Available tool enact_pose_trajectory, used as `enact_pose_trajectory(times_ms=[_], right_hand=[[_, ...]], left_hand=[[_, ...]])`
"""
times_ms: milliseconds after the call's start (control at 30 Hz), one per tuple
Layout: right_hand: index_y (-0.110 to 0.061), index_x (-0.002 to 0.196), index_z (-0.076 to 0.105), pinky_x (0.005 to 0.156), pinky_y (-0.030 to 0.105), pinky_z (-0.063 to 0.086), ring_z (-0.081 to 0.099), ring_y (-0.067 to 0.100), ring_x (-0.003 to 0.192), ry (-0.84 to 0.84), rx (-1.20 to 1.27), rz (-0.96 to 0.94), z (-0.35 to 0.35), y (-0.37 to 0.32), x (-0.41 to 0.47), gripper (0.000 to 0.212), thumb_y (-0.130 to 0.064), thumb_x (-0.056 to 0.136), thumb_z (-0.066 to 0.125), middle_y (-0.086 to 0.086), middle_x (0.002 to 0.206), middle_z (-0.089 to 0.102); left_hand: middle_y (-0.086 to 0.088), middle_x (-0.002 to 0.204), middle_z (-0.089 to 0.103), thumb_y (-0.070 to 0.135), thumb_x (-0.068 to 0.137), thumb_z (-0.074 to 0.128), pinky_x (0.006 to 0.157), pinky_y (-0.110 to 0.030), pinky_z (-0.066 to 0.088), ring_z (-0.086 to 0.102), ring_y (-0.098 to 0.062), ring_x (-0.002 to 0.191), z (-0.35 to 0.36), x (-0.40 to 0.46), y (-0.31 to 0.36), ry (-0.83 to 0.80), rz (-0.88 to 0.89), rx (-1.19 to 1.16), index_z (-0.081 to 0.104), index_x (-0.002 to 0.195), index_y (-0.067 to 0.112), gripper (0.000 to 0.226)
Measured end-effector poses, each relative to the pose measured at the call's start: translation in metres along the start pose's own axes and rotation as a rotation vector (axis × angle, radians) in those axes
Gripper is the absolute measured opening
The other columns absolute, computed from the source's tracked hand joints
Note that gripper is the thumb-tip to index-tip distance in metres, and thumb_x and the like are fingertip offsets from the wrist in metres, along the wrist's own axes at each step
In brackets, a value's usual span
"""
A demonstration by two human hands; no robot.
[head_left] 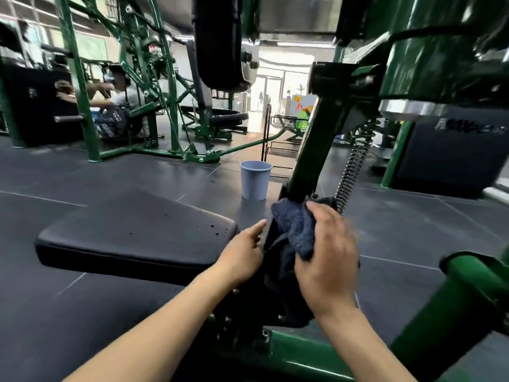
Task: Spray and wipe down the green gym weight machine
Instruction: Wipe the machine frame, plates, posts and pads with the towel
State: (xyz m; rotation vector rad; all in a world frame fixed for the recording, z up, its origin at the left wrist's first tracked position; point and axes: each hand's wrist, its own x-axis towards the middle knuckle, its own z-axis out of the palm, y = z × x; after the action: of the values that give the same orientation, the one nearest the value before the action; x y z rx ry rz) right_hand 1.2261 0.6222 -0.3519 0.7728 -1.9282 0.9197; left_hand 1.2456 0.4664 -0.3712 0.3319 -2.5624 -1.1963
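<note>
Here, cloth (296,230) beside seat pad (132,235) edge.

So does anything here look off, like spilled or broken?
Only small things. The black seat pad has a few dark specks near its right edge, perhaps spray droplets or nicks. A blue-grey bucket stands on the open floor. The right hand holds a dark cloth at the green post. Nothing looks broken.
</note>
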Motion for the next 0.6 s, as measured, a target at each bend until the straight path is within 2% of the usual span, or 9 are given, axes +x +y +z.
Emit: enact_pose_trajectory(times_ms=[67, 167, 267, 367, 433, 500, 533, 567, 600], right_hand=[[-0.007, 0.128, 0.049, 0.099, 0.036, 0.032, 0.049, 0.028, 0.117, 0.144, 0.053, 0.020, -0.004, -0.007, 0.024, 0.062, -0.005, 0.067, 0.062, 0.014, 0.127, 0.058], [-0.004, 0.124, 0.056, 0.096, 0.038, 0.033, 0.056, 0.034, 0.116, 0.143, -0.014, -0.005, 0.009, -0.003, 0.040, 0.055, -0.010, 0.071, 0.067, 0.017, 0.130, 0.057], [-0.006, 0.122, 0.056, 0.087, 0.037, 0.034, 0.059, 0.034, 0.110, 0.077, -0.137, -0.064, 0.024, 0.006, 0.026, 0.050, -0.009, 0.075, 0.071, 0.017, 0.129, 0.059], [-0.010, 0.121, 0.055, 0.085, 0.036, 0.036, 0.053, 0.030, 0.110, 0.042, -0.141, -0.058, 0.022, 0.006, 0.018, 0.044, -0.020, 0.079, 0.060, 0.014, 0.126, 0.059], [-0.008, 0.120, 0.060, 0.084, 0.038, 0.044, 0.057, 0.032, 0.106, 0.051, -0.077, -0.033, 0.013, 0.002, 0.029, 0.044, -0.015, 0.077, 0.066, 0.013, 0.122, 0.058], [-0.004, 0.122, 0.062, 0.085, 0.040, 0.049, 0.058, 0.032, 0.105, 0.111, 0.000, -0.037, 0.000, -0.005, 0.052, 0.047, -0.013, 0.076, 0.063, 0.013, 0.120, 0.055], [-0.004, 0.124, 0.061, 0.087, 0.040, 0.049, 0.056, 0.031, 0.107, 0.152, 0.013, -0.045, -0.006, -0.009, 0.067, 0.050, -0.012, 0.074, 0.060, 0.013, 0.121, 0.054], [-0.004, 0.126, 0.059, 0.089, 0.039, 0.048, 0.054, 0.031, 0.109, 0.200, 0.012, -0.055, -0.012, -0.014, 0.083, 0.053, -0.010, 0.073, 0.058, 0.014, 0.122, 0.054], [-0.006, 0.127, 0.055, 0.090, 0.039, 0.047, 0.054, 0.033, 0.110, 0.250, 0.003, -0.062, -0.016, -0.017, 0.099, 0.054, -0.009, 0.073, 0.058, 0.016, 0.122, 0.056]], left_hand=[[0.006, 0.140, 0.054, 0.012, 0.097, 0.042, 0.108, -0.031, 0.038, 0.049, -0.013, 0.129, -0.015, 0.013, 0.028, 0.110, 0.060, -0.102, 0.043, 0.145, 0.029, 0.050], [0.005, 0.129, 0.061, 0.022, 0.102, 0.043, 0.107, -0.036, 0.040, 0.052, -0.016, 0.122, -0.032, 0.021, 0.067, 0.219, 0.060, -0.337, 0.056, 0.129, 0.035, 0.033], [0.003, 0.133, 0.058, 0.024, 0.102, 0.045, 0.108, -0.036, 0.040, 0.052, -0.011, 0.120, -0.037, 0.028, 0.086, 0.156, 0.037, -0.567, 0.058, 0.122, 0.033, 0.026], [0.003, 0.133, 0.057, 0.026, 0.101, 0.045, 0.100, -0.021, 0.042, 0.054, -0.007, 0.117, -0.040, 0.032, 0.097, 0.097, -0.015, -0.710, 0.059, 0.130, 0.021, 0.032], [0.002, 0.115, 0.067, 0.019, 0.100, 0.041, 0.073, -0.008, 0.047, 0.062, -0.002, 0.093, -0.039, 0.038, 0.105, 0.021, -0.001, -0.775, 0.065, 0.120, 0.015, 0.031], [0.005, 0.074, 0.072, 0.014, 0.098, 0.039, 0.052, -0.011, 0.048, 0.063, -0.001, 0.060, -0.037, 0.045, 0.111, -0.051, -0.016, -0.815, 0.068, 0.088, 0.013, 0.031], [0.009, 0.060, 0.068, 0.015, 0.098, 0.038, 0.051, -0.017, 0.047, 0.061, -0.003, 0.054, -0.039, 0.049, 0.110, -0.050, -0.035, -0.816, 0.064, 0.077, 0.016, 0.034], [0.010, 0.058, 0.068, 0.019, 0.099, 0.037, 0.056, -0.021, 0.045, 0.061, -0.006, 0.055, -0.040, 0.055, 0.108, -0.047, -0.054, -0.827, 0.062, 0.074, 0.018, 0.035], [0.010, 0.065, 0.071, 0.026, 0.099, 0.036, 0.064, -0.024, 0.043, 0.062, -0.006, 0.061, -0.039, 0.062, 0.104, -0.039, -0.074, -0.823, 0.063, 0.076, 0.019, 0.036]])
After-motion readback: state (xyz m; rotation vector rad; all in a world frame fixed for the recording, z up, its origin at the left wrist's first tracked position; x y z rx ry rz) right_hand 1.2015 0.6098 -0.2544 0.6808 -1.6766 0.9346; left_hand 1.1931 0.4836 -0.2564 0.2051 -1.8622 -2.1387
